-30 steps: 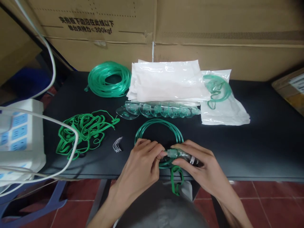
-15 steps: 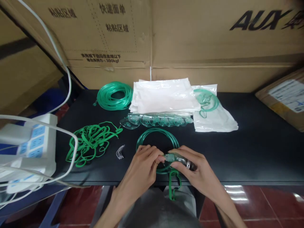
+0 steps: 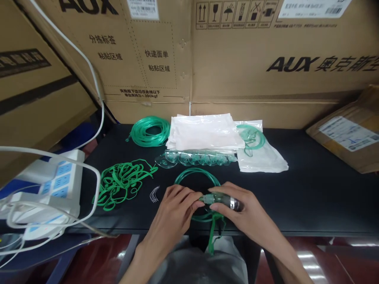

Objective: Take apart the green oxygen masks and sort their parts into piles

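Observation:
My right hand (image 3: 247, 207) is closed around a clear green oxygen mask (image 3: 222, 198), its connector pointing left. My left hand (image 3: 174, 213), also closed, pinches the end of green tubing (image 3: 201, 198) at that connector; whether the two are fully joined I cannot tell. Behind both hands lies the coil of this tubing (image 3: 197, 170) on the black table. A green elastic strap (image 3: 212, 236) hangs from the mask over the table's front edge. My fingers hide part of the mask.
Behind lie a row of nested masks (image 3: 195, 158), white pouches (image 3: 207, 132), a bagged mask set (image 3: 260, 156) and another tubing coil (image 3: 149, 132). Left are loose green straps (image 3: 124, 181), thin white strips (image 3: 154, 194) and a power strip (image 3: 63, 185) with cables. Cardboard boxes (image 3: 237, 79) stand behind.
The head view has tilted up, showing more of the boxes. Both hands keep their hold; a short bit of tubing now shows between the left fingertips and the connector.

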Demonstrator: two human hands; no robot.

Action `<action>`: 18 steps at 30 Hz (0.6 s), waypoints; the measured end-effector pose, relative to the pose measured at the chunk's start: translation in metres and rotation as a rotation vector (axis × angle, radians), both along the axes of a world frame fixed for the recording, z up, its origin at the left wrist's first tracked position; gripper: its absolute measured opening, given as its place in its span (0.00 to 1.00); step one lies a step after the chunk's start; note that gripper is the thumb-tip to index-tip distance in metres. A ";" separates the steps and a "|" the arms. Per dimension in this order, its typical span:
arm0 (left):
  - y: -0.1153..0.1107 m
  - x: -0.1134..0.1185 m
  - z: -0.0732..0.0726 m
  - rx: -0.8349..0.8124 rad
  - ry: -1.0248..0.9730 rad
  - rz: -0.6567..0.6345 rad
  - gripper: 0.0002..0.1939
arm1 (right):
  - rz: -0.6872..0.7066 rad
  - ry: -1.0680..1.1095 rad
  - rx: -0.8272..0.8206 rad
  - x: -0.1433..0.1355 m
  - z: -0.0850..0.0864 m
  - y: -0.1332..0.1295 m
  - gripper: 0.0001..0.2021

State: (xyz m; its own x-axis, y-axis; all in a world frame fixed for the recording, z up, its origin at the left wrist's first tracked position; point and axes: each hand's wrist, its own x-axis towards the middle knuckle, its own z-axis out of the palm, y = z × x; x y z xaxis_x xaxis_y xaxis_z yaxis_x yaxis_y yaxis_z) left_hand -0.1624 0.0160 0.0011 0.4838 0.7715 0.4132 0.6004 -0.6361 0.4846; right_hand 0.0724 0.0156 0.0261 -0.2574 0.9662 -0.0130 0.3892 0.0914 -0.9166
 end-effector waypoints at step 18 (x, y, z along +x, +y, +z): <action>-0.033 -0.017 -0.002 -0.024 0.208 0.084 0.16 | -0.067 0.083 -0.134 0.004 -0.021 -0.091 0.11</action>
